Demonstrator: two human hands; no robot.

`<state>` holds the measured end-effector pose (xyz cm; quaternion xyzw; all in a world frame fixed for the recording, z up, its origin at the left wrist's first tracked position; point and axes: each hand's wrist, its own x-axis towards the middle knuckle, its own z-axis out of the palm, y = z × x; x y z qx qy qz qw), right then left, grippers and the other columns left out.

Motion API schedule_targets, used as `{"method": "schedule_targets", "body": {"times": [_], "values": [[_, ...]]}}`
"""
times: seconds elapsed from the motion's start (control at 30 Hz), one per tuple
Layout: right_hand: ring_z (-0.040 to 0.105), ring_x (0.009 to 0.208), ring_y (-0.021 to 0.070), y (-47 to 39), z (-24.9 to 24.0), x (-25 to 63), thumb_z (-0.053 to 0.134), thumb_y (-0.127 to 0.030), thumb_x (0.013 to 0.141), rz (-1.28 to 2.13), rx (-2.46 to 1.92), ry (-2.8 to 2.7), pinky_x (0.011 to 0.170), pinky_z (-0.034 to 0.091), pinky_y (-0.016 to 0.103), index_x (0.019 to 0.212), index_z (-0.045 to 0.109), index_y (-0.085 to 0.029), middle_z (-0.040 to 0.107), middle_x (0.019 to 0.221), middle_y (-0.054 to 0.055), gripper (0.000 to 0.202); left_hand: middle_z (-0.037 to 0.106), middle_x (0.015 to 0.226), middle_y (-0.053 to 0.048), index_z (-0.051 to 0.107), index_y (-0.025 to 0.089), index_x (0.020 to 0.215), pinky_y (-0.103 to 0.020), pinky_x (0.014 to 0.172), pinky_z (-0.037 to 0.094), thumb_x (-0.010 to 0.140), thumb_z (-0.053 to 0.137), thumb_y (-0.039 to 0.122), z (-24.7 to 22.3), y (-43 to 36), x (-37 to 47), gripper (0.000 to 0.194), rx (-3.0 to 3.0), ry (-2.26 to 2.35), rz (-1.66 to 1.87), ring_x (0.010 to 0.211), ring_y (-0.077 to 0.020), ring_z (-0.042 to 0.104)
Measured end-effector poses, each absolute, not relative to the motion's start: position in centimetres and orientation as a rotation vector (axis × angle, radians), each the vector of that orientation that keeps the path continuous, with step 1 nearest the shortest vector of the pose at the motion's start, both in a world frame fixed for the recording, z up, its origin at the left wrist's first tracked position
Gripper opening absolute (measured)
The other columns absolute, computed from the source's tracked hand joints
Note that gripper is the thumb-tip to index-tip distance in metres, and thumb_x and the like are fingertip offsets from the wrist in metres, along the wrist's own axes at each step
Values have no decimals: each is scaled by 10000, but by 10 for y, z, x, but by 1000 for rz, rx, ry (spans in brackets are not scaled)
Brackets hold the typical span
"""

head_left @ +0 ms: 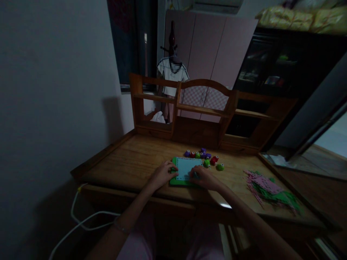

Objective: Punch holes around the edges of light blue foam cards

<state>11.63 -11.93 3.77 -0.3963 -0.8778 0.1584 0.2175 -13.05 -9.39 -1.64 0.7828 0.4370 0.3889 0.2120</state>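
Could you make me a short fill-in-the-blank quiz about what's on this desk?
1. Both hands rest on a ____ board bearing a pale sheet.
2. The left hand lies at the board's ____ edge.
3. The small colourful punches sit on the ____ desk.
4. The pile of pink and green paper strips lies on the side of the ____ hand.

Missing words: green; left; wooden; right

Head view, forward-down, desk (141,159) at arm's reach.

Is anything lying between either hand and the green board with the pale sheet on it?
Nothing visible does. The left hand rests on the left edge of the green board, and the right hand lies on its pale sheet. The small punches sit beyond it.
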Motion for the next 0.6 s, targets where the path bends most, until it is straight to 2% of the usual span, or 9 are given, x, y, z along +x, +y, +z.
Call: {"method": "schedule_targets", "body": {"times": [0.2,0.33,0.6], "values": [[584,851,173,-110,29,81,639,-333,788,618,-933,-2393,791,439,299,899,663,-204,651,884,35,172,523,1058,-50,652,224,968,-309,923,418,696,691,313,-18,-90,-137,289,2202,1157,975,1043,-191,510],[597,838,174,-108,21,68,654,-348,774,735,-893,-2320,794,449,298,849,675,-205,660,863,28,163,506,1086,-48,636,223,1001,-318,925,414,688,687,293,-18,-89,-138,325,2202,1181,942,1055,-199,498],[596,844,176,-110,10,67,633,-365,791,811,-905,-2219,809,453,311,851,670,-199,655,868,32,180,499,1084,-41,635,237,986,-323,941,395,676,697,332,-17,-89,-138,330,2220,1201,917,1061,-209,484]]}}
